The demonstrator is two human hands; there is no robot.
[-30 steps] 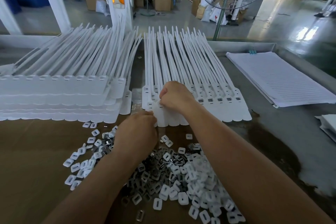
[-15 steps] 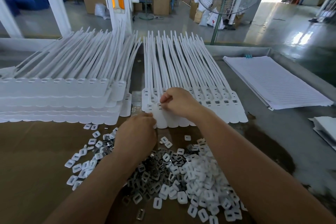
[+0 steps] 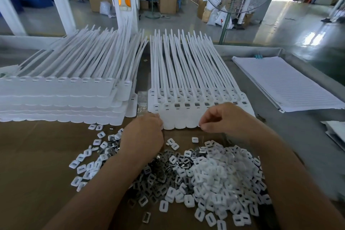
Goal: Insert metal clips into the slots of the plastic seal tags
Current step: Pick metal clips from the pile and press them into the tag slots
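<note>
A row of white plastic seal tags (image 3: pixel 186 117) lies flat at the centre, slots toward me and straps pointing away. Some of the slots (image 3: pixel 177 105) look dark and filled. My left hand (image 3: pixel 143 136) rests at the row's near left corner, its fingers curled under and hidden behind its back. My right hand (image 3: pixel 222 117) hovers over the row's near right edge, fingers curled and thumb meeting forefinger; nothing shows between them. Just in front of my arms lies a heap of dark metal clips (image 3: pixel 160 173) mixed with small white plastic caps (image 3: pixel 220 177).
Stacked rows of tags (image 3: pixel 61 99) fill the left side. A pile of white lined sheets (image 3: pixel 285 84) lies at the right on the grey metal tray (image 3: pixel 270 50). Brown cardboard (image 3: pixel 37 164) covers the near table. A standing fan (image 3: pixel 225 24) stands beyond the far edge.
My right hand has left the left-hand slots and moved right and toward me, to the row's near edge. My left hand stays at the near left corner.
</note>
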